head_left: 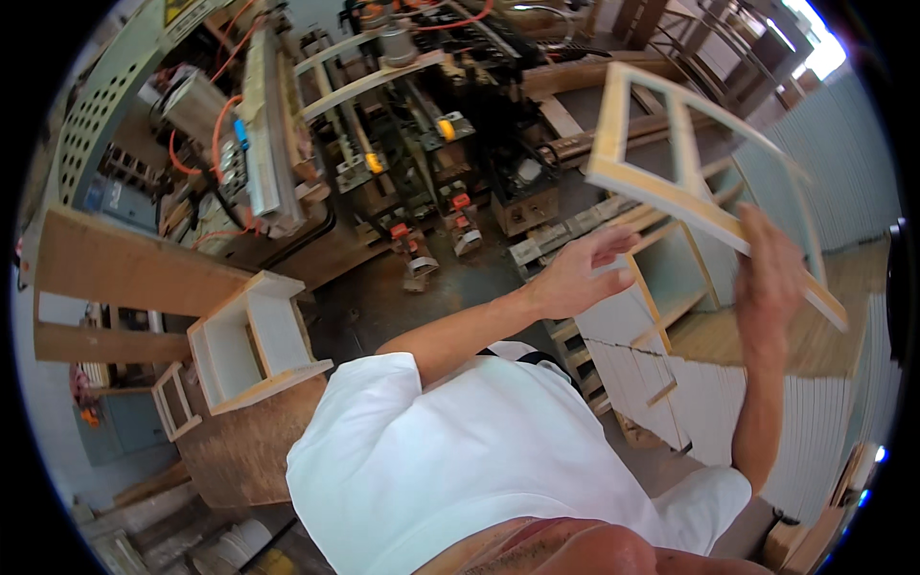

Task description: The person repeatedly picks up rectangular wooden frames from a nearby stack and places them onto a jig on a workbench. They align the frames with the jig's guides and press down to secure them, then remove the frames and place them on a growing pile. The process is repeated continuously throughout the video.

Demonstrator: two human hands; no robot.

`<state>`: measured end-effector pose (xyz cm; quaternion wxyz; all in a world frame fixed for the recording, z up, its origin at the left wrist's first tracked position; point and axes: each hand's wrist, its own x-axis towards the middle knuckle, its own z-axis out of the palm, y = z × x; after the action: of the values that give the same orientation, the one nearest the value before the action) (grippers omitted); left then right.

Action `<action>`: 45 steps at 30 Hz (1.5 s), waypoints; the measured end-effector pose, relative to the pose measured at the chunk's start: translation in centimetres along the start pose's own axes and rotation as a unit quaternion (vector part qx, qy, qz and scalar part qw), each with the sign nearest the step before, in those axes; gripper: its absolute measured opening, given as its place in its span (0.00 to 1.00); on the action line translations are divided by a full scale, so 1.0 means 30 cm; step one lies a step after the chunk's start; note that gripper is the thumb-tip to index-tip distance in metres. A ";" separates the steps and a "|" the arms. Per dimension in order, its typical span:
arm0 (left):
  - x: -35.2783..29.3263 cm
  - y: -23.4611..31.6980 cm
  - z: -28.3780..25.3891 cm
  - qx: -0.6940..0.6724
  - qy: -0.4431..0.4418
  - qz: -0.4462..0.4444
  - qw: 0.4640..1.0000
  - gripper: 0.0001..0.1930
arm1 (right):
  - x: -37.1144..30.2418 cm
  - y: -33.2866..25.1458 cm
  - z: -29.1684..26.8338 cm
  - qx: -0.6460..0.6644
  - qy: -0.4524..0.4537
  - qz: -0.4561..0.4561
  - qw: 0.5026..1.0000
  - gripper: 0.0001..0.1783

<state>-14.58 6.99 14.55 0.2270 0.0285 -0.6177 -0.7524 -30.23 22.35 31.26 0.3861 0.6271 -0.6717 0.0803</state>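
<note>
A pale wooden frame point(685, 198) with a crossbar is tilted up at the right, above stacked white-edged frames point(709, 407). My right hand point(770, 264) is closed around its lower rail, slightly blurred. My left hand point(585, 275) is stretched out just below and left of that rail, fingers extended, with a gap between it and the wood. It holds nothing. Under the held frame, another wooden frame point(655, 305) shows on top of the stack, partly covered.
At the left, a white box-like wooden frame point(278, 331) sits on a brown wooden bench point(240, 450). A clamping machine point(412, 134) with metal rails and orange hoses fills the far side. Slatted pallets point(575, 230) lie beyond the stack; grey panels point(834, 153) stand far right.
</note>
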 end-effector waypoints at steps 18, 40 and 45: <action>-0.293 -0.124 -1.148 -0.376 0.395 0.115 0.830 0.20 | 0.455 -0.790 1.088 0.436 -0.020 -0.107 0.893 0.17; -0.265 -0.113 -1.171 -0.328 0.464 0.103 0.816 0.23 | 0.535 -0.777 1.273 0.512 -0.046 -0.162 0.843 0.17; -0.270 -0.120 -1.168 -0.330 0.464 0.101 0.816 0.24 | 0.538 -0.770 1.272 0.514 -0.043 -0.166 0.841 0.16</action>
<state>2.89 -21.59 1.01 0.5569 0.2347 -0.1534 -0.7818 -23.92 -17.47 6.27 -0.0136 0.8403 -0.4362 0.3217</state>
